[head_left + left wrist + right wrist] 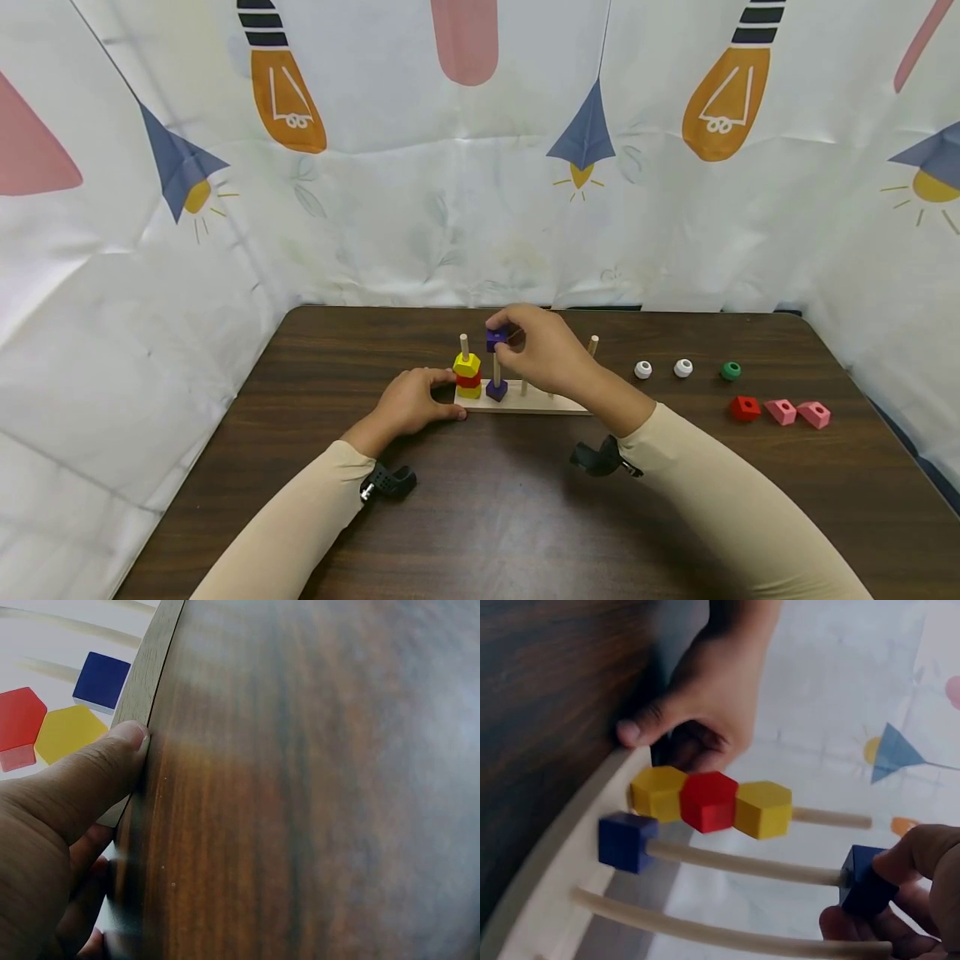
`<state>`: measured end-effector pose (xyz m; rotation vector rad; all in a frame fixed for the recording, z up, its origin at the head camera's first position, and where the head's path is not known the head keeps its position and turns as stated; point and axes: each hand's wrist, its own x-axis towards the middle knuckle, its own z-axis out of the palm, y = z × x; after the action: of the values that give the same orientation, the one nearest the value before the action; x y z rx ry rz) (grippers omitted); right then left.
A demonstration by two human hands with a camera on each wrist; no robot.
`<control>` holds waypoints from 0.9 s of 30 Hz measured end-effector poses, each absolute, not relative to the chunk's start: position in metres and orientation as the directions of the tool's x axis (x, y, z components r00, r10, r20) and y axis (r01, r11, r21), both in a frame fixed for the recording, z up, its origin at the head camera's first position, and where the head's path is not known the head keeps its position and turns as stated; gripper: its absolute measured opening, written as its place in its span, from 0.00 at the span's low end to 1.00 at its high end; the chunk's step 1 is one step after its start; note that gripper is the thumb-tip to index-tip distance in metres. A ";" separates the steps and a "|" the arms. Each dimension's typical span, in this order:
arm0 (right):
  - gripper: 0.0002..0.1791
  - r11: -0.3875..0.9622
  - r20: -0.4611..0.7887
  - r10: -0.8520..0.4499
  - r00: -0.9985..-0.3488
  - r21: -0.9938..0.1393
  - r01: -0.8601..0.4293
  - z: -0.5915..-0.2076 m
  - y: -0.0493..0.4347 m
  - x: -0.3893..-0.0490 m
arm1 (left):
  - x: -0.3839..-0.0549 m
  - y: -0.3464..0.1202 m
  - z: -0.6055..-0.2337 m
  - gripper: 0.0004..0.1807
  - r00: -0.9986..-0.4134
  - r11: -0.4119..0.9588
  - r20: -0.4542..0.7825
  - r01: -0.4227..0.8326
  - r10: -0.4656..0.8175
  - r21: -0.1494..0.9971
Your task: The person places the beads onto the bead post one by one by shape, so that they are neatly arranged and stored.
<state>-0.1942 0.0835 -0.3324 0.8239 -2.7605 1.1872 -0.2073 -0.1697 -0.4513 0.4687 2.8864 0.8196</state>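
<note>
My left hand grips the left end of a wooden peg board, thumb along its front edge and fingers behind. Beside it, the first peg carries a yellow block, a red block and another yellow block. A dark blue cube sits at the foot of the second peg. At that peg's top, my right hand pinches a second dark blue cube between thumb and fingers; the peg's tip meets the cube's hole. My right hand partly hides the pegs further right.
Two white beads and a green bead lie right of the board. Nearer the front are a red block and two pink blocks. A patterned cloth hangs behind the brown table.
</note>
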 end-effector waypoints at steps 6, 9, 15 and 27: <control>0.18 0.547 0.238 -0.397 -0.886 -0.714 -0.437 -0.349 0.082 -0.191 | -0.208 -0.169 -0.451 0.37 -0.946 0.808 -0.022 0.263 0.323 0.528; 0.19 0.527 0.264 -0.375 -0.888 -0.727 -0.439 -0.357 0.081 -0.190 | -0.208 -0.169 -0.451 0.37 -0.946 0.809 -0.022 0.264 0.323 0.525; 0.24 0.495 0.283 -0.315 -0.906 -0.765 -0.412 -0.373 0.079 -0.190 | -0.207 -0.170 -0.451 0.37 -0.948 0.809 -0.021 0.260 0.318 0.527; 0.24 0.411 0.233 -0.217 -0.948 -0.859 -0.305 -0.392 0.075 -0.187 | -0.206 -0.169 -0.448 0.35 -0.946 0.804 -0.019 0.264 0.324 0.533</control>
<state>-0.1870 0.0748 -0.3924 0.4758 -2.5666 1.5905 -0.2059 -0.1686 -0.4483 0.4705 2.8789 0.8271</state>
